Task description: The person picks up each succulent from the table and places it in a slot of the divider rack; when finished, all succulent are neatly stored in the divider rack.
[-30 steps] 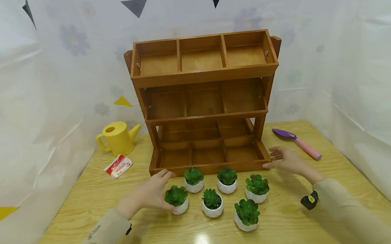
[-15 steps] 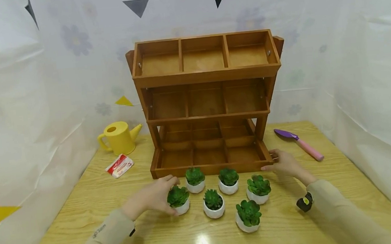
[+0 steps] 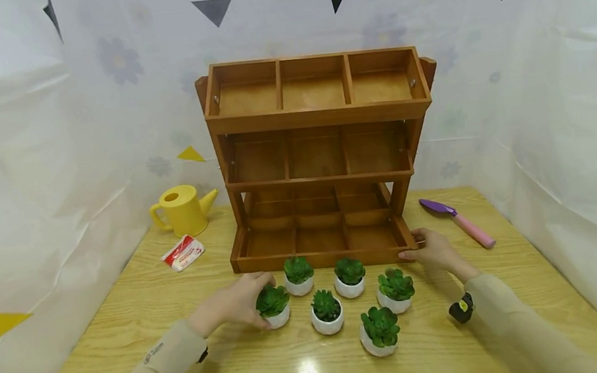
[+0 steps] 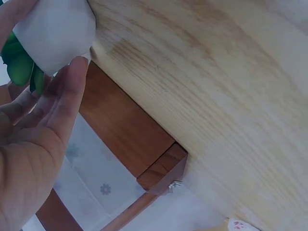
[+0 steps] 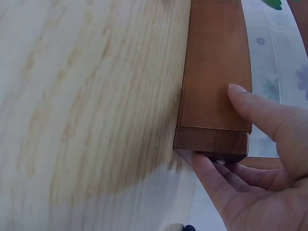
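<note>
My left hand [image 3: 238,301] holds the leftmost potted succulent [image 3: 280,317], with the thumb on the near side and the fingers behind. In the left wrist view the fingers [image 4: 72,91] touch its white pot [image 4: 57,33]; the thumb shows only in part. At the front right bottom corner of the wooden tiered shelf [image 3: 326,260], my right hand [image 3: 434,250] grips the wood. The right wrist view shows the thumb [image 5: 255,108] on the front board [image 5: 216,62] and the fingers curled round the end. Several other potted succulents [image 3: 328,325] stand before the shelf.
A yellow watering can [image 3: 182,213] and a red-and-white card [image 3: 183,253] lie left of the shelf. On the right is a trowel [image 3: 473,231] with a purple blade and pink handle. White sheeting [image 3: 536,100] hangs round the table.
The right hand has moved in from beside the shelf's corner and taken hold of it. My left hand has closed in on the leftmost potted succulent. The camera view has shifted slightly.
</note>
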`<state>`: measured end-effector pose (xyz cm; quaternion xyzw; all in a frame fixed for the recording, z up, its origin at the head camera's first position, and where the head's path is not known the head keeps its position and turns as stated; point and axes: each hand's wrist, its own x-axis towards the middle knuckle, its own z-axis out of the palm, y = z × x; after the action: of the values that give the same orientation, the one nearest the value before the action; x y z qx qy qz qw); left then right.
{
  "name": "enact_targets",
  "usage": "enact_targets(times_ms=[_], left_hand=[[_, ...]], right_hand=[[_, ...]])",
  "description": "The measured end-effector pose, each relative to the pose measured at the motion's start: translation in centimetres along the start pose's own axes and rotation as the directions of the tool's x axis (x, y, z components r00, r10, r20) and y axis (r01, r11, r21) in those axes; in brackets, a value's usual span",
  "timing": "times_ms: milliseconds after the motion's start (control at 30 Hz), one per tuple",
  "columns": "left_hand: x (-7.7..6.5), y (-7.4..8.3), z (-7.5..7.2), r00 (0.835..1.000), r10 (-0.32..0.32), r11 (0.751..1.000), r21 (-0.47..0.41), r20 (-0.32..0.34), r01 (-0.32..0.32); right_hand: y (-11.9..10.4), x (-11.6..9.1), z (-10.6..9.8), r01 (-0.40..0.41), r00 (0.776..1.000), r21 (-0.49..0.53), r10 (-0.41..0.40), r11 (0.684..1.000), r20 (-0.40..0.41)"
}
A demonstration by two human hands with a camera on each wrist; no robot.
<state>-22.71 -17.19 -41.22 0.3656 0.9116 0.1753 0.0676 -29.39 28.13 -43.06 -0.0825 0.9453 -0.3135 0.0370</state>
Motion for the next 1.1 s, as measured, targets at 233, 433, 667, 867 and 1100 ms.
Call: enact_targets(times_ms=[233,433,667,867,1100], left_hand=[[-0.19,-0.16,0.07,1.000,0.008,0.998,-0.059,-0.003,-0.008],[-0.16,-0.42,0.26,1.000,-0.004,0.997,-0.074,-0.002,0.004],[-0.12,-0.71,0.41,1.000,-0.012,0.996,-0.091,0.015,0.014],[0.02,-0.97,0.74,1.000,-0.019,0.995,-0.099,0.021,0.021],[-0.08,-0.79,0.90,1.000,-0.001,0.993,-0.119,-0.010,0.000]], right_hand=[[0.09,0.16,0.23,-0.006,1.000,0.020,0.006,1.000,-0.013],[0.47,0.35,0.56,0.000,0.999,0.054,0.002,0.999,-0.037],[0.60,0.28,0.83,0.011,0.998,0.088,-0.006,0.996,-0.063],[0.79,0.28,0.88,0.024,0.997,0.104,-0.017,0.994,-0.069],[0.96,0.35,0.78,0.032,0.997,0.099,-0.024,0.995,-0.072]])
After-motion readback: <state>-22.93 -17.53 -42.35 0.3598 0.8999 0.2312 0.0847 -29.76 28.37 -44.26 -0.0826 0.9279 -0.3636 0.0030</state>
